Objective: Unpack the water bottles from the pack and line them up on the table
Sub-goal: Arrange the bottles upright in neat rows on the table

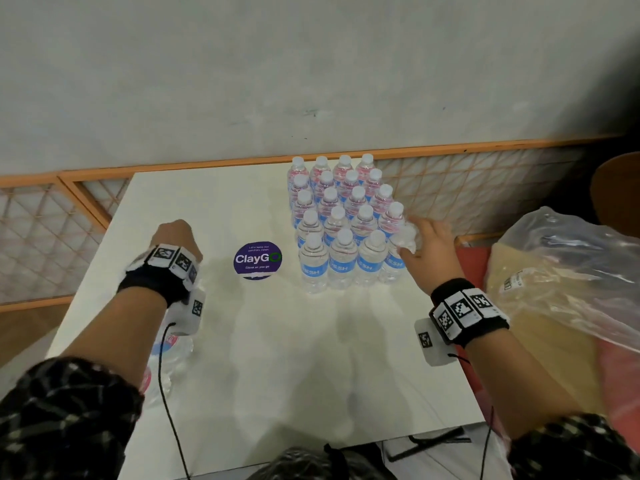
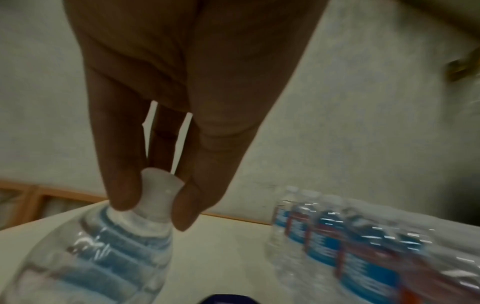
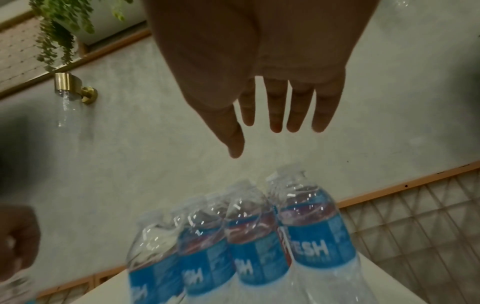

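Purple ClayGo sticker (image 1: 257,259), plastic bag (image 1: 568,271), hanging plant (image 3: 62,26).

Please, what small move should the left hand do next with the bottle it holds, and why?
Probably lower it and stand it upright on the white table. The left hand pinches the white cap of a clear plastic water bottle with a blue label, which hangs tilted, apart from the wrapped pack of bottles. The right hand reaches, fingers straight, for the pack.
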A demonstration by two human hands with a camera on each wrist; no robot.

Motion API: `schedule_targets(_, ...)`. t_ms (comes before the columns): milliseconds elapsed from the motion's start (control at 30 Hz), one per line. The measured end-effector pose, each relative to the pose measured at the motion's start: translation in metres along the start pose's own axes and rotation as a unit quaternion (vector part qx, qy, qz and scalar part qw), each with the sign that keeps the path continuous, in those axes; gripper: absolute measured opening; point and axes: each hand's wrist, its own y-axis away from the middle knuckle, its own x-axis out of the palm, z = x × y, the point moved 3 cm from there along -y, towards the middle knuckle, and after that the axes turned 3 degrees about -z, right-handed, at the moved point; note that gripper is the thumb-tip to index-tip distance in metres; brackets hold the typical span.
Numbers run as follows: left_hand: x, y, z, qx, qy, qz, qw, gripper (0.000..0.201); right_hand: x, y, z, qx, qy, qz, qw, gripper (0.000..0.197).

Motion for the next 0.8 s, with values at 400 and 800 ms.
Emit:
schedule_targets(400, 0.042, 0.127, -0.163, 0.332, 0.100, 0.128, 0.929, 0.024, 0.084, 0.113, 0.026, 0.110, -0.166, 0.273, 0.941, 0.090)
schedule_targets(800, 0.047, 0.089, -0.003, 0.231, 0.165, -0.148, 0.947, 0.034, 0.068, 0.134, -0.010, 0.220, -0.221, 0.107, 0.944, 0.055)
